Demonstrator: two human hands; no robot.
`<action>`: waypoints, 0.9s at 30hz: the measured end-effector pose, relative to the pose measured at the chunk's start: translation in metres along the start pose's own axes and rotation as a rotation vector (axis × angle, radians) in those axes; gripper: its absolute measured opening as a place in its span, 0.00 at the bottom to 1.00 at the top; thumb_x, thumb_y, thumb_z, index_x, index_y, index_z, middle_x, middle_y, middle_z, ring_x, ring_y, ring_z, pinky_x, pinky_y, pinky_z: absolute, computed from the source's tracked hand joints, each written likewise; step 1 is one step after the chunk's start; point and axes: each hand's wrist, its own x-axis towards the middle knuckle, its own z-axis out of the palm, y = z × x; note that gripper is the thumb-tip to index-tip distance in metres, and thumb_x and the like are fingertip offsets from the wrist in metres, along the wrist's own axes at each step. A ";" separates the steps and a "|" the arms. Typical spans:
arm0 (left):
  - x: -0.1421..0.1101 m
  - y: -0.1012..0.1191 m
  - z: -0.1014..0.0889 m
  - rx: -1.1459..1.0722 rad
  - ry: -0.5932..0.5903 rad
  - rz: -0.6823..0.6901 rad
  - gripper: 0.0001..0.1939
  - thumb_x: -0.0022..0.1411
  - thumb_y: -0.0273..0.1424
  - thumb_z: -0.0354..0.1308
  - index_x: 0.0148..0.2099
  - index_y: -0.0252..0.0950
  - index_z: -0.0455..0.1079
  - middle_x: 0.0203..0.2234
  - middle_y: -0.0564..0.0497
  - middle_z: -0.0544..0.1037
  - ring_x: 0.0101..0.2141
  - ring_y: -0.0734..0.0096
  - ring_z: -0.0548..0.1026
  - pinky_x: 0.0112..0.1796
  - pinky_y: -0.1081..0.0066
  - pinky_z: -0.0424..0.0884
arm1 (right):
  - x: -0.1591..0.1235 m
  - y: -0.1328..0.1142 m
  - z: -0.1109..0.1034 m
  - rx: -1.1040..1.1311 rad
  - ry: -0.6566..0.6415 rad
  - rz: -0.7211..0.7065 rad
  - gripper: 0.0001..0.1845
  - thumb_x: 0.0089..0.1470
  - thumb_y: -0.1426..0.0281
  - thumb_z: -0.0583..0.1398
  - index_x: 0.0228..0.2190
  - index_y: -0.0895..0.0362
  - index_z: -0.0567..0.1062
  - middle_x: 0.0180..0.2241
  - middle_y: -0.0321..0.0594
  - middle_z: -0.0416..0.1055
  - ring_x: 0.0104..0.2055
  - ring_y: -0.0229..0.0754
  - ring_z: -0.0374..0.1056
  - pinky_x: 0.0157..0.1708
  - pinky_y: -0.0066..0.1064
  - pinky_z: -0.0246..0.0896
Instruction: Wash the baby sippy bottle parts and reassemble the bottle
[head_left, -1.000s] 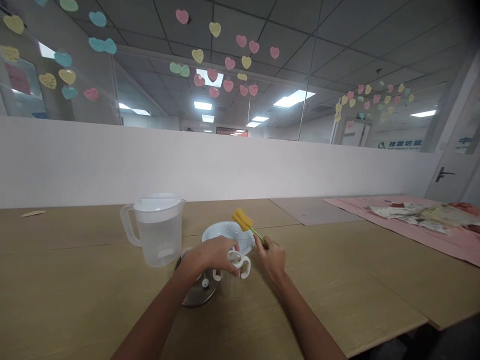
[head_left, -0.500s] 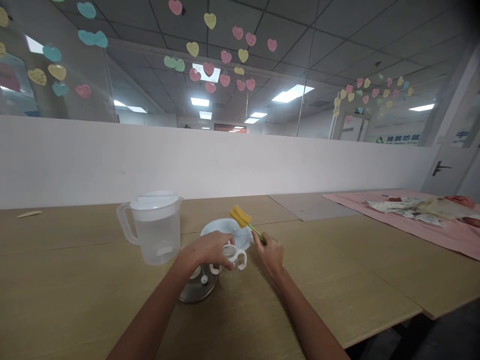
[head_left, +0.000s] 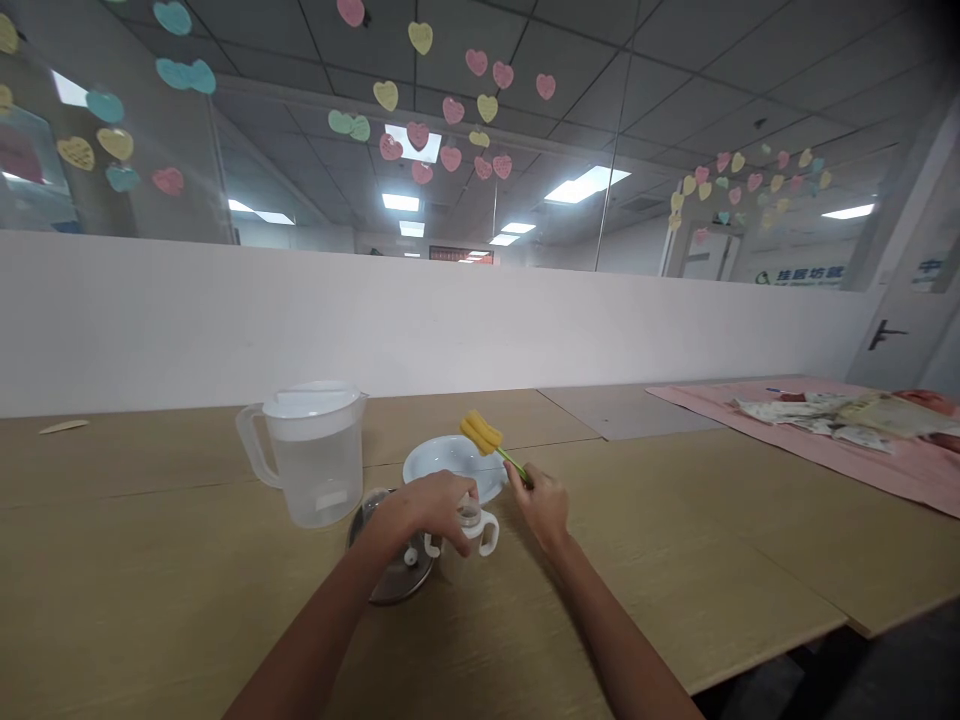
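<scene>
My left hand (head_left: 421, 507) is closed over the top of a small clear cup with white side handles (head_left: 475, 528), which stands on the wooden table. My right hand (head_left: 541, 507) grips the green handle of a brush with a yellow sponge head (head_left: 482, 434); the sponge is raised above a pale blue bowl (head_left: 451, 464) just behind the cup. A metal lid with a white knob (head_left: 391, 574) lies flat under my left wrist. A clear plastic pitcher with a white lid (head_left: 309, 452), holding water, stands to the left.
A white partition wall runs behind the table (head_left: 150, 560). At the far right a pink cloth (head_left: 885, 462) carries papers and small items. The table's front edge drops off at the lower right. Paper hearts hang on the glass above.
The view has shifted slightly. My left hand moved a little on the cup, with the cup's rim now showing beside my fingers. My right hand and the sponge brush stay almost still.
</scene>
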 end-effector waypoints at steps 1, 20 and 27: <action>-0.002 0.000 -0.003 -0.030 0.009 0.027 0.24 0.34 0.37 0.64 0.38 0.40 0.67 0.32 0.55 0.73 0.34 0.66 0.71 0.27 0.75 0.61 | 0.000 0.000 0.000 0.000 -0.004 0.007 0.32 0.54 0.50 0.43 0.15 0.59 0.68 0.14 0.37 0.64 0.16 0.31 0.53 0.19 0.25 0.37; 0.007 -0.038 -0.017 0.162 0.772 0.058 0.22 0.41 0.21 0.56 0.42 0.37 0.69 0.38 0.49 0.71 0.41 0.63 0.66 0.42 0.66 0.62 | 0.006 0.000 -0.016 0.106 0.166 -0.369 0.25 0.54 0.60 0.53 0.12 0.59 0.64 0.11 0.32 0.58 0.16 0.29 0.51 0.21 0.24 0.41; 0.018 -0.032 -0.001 0.422 0.674 0.059 0.22 0.46 0.14 0.47 0.42 0.37 0.69 0.34 0.48 0.74 0.40 0.63 0.65 0.39 0.64 0.60 | 0.004 -0.014 -0.014 -0.037 0.130 -0.491 0.24 0.56 0.59 0.51 0.14 0.58 0.66 0.13 0.35 0.64 0.18 0.31 0.57 0.22 0.27 0.39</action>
